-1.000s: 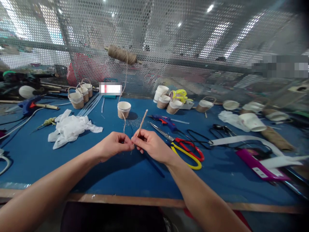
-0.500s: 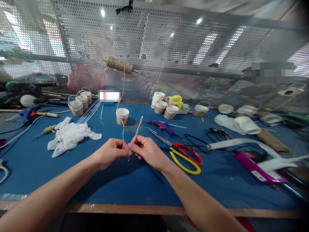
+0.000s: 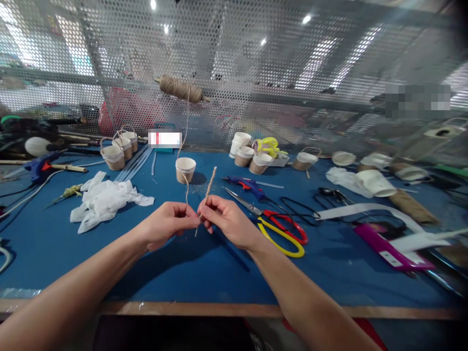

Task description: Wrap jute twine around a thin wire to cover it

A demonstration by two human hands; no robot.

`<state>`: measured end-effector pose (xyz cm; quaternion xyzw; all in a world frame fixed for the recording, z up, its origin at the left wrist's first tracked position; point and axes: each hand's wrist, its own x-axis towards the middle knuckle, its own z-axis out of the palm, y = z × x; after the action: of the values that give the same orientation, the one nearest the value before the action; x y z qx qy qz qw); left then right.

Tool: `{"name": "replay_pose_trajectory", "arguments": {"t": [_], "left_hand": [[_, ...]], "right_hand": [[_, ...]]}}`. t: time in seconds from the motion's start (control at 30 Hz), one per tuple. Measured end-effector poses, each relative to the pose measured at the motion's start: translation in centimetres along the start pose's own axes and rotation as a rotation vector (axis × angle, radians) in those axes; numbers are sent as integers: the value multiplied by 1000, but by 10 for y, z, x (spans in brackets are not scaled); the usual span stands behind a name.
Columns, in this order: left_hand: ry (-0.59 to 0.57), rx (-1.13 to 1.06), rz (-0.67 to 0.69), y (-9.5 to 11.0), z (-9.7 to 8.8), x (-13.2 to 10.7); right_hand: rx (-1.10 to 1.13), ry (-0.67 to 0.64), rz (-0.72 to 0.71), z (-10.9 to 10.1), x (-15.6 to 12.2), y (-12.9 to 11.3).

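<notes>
My left hand (image 3: 173, 222) is closed in a pinch on a strand of twine that hangs down from the small cup ahead. Close beside it, my right hand (image 3: 226, 219) pinches a twisted length of twine (image 3: 211, 184), which sticks up above the thumb. A thin tail of twine shows below the fingertips, which nearly meet. Just beyond the hands stands a small white-rimmed cup (image 3: 185, 170) with a brown lower part. From a twine spool (image 3: 181, 89) on the mesh, a line runs down to behind this cup.
Scissors (image 3: 276, 224) with red and yellow handles and a blue glue gun (image 3: 244, 185) lie to the right. Crumpled white cloth (image 3: 109, 202) is on the left. Several handled cups (image 3: 114, 157) stand at the back. A purple tool (image 3: 391, 248) lies far right.
The view has tipped slightly down, so the bench sits higher in the picture. Both hands keep their pinch, with the fingertips shifted slightly around the twine.
</notes>
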<state>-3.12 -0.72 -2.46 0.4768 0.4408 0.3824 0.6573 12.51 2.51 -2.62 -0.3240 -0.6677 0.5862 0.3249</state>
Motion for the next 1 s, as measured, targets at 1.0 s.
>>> {"name": "replay_pose_trajectory", "arguments": {"t": [1.0], "left_hand": [[-16, 212, 63, 4, -5, -2]], "right_hand": [[-244, 53, -30, 0, -5, -7]]}}
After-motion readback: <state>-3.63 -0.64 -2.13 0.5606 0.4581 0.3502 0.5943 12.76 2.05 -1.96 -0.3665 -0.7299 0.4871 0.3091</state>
